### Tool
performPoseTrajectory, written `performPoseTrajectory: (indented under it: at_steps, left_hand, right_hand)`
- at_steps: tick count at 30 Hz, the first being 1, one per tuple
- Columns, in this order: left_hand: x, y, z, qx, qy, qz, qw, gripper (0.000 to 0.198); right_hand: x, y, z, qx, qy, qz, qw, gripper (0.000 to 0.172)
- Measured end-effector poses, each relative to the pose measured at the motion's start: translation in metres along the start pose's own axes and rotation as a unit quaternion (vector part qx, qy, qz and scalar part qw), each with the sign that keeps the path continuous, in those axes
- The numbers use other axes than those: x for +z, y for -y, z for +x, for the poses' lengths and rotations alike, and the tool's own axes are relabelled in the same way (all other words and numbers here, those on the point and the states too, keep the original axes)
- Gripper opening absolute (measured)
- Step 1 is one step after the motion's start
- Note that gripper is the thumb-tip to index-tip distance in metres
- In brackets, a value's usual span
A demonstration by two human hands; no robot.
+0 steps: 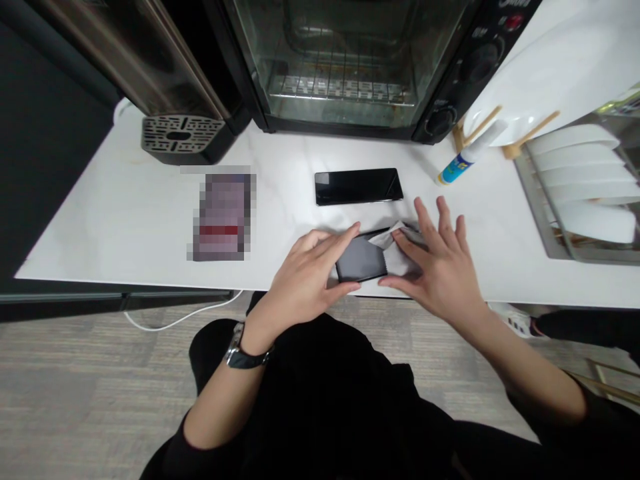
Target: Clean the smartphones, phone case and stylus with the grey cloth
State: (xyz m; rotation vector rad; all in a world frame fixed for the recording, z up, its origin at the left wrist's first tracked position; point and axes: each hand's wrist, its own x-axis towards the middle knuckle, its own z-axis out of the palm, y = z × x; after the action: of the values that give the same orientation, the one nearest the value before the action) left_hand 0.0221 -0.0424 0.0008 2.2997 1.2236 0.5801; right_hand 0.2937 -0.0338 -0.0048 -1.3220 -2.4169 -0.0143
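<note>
At the counter's front edge lies a dark grey, flat, phone-sized thing (361,259) with a black rim. My left hand (307,273) grips its left end between thumb and fingers. A crumpled pale grey cloth (401,259) covers its right part, and a small zigzag edge shows where the two meet. My right hand (440,267) has its thumb and index finger on the cloth and that end, while the other fingers stretch out. Just beyond both hands, a black smartphone (359,187) rests screen up.
A blurred-out purplish packet (223,220) lies left on the white counter (125,233). Behind stand a coffee machine (183,137) and a toaster oven (345,120). To the right are a glue stick (460,165), wooden pegs holding a plate, and a dish rack (550,240) with bowls.
</note>
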Motion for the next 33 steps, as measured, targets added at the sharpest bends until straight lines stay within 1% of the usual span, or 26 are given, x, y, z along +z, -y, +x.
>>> performPoseTrajectory:
  at_steps: [3, 5, 7, 10, 12, 13, 15, 17, 19, 20, 24, 26, 28, 30, 31, 33]
  left_hand:
    - [0.002, 0.000, -0.001, -0.008, -0.008, 0.001, 1.000, 0.099]
    - [0.003, 0.000, -0.002, -0.017, -0.022, 0.011, 1.000, 0.099]
    - [0.003, 0.001, -0.003, -0.017, -0.033, 0.020, 0.999, 0.099]
    - [0.003, 0.001, -0.004, 0.002, -0.035, 0.027, 0.999, 0.098]
    - [0.001, 0.000, -0.005, 0.007, -0.032, 0.031, 0.999, 0.094]
    - [0.000, -0.001, -0.005, 0.007, -0.031, 0.032, 0.999, 0.090]
    - [-0.001, -0.003, -0.005, 0.012, -0.031, 0.034, 0.999, 0.078]
    - [-0.002, -0.003, -0.005, 0.021, -0.028, 0.041, 0.999, 0.065]
    - [-0.001, -0.003, -0.005, 0.029, -0.023, 0.056, 0.998, 0.056]
    - [0.000, -0.003, -0.005, 0.033, -0.022, 0.064, 0.997, 0.054]
    - [0.002, 0.000, -0.005, 0.059, -0.026, 0.069, 0.996, 0.048]
    - [0.003, 0.000, -0.005, 0.063, -0.027, 0.057, 0.996, 0.052]
    - [0.003, -0.001, -0.004, 0.043, -0.035, 0.053, 0.997, 0.071]
    - [0.003, -0.004, -0.003, 0.000, -0.050, 0.067, 0.996, 0.089]
    - [0.003, -0.006, -0.002, -0.021, -0.055, 0.076, 0.995, 0.091]
    - [0.003, -0.008, 0.000, -0.045, -0.056, 0.083, 0.994, 0.084]
  right_hand:
    - [0.002, 0.022, 0.002, -0.092, 0.048, 0.051, 0.993, 0.084]
    - [0.003, 0.030, 0.000, -0.123, 0.074, 0.081, 0.986, 0.084]
    - [0.001, 0.026, -0.006, -0.108, 0.060, 0.101, 0.987, 0.082]
    - [-0.003, 0.010, -0.017, -0.062, -0.007, 0.128, 0.990, 0.082]
    - [-0.004, 0.001, -0.022, -0.068, -0.028, 0.141, 0.987, 0.084]
    - [-0.004, -0.002, -0.023, -0.087, -0.020, 0.142, 0.986, 0.083]
    - [-0.002, -0.004, -0.024, -0.136, 0.017, 0.127, 0.982, 0.078]
    - [-0.001, -0.005, -0.024, -0.162, 0.050, 0.096, 0.981, 0.070]
    - [-0.002, -0.005, -0.023, -0.160, 0.056, 0.074, 0.983, 0.066]
    - [-0.003, -0.005, -0.023, -0.155, 0.054, 0.067, 0.984, 0.067]
    - [-0.007, -0.003, -0.020, -0.148, 0.032, 0.053, 0.987, 0.078]
    - [-0.005, 0.001, -0.016, -0.173, 0.032, 0.055, 0.983, 0.080]
    - [-0.001, 0.006, -0.013, -0.198, 0.047, 0.065, 0.977, 0.081]
    - [0.004, 0.009, -0.010, -0.206, 0.065, 0.075, 0.973, 0.076]
    - [0.006, 0.010, -0.009, -0.202, 0.071, 0.079, 0.974, 0.072]
    - [0.007, 0.010, -0.008, -0.194, 0.073, 0.097, 0.973, 0.061]
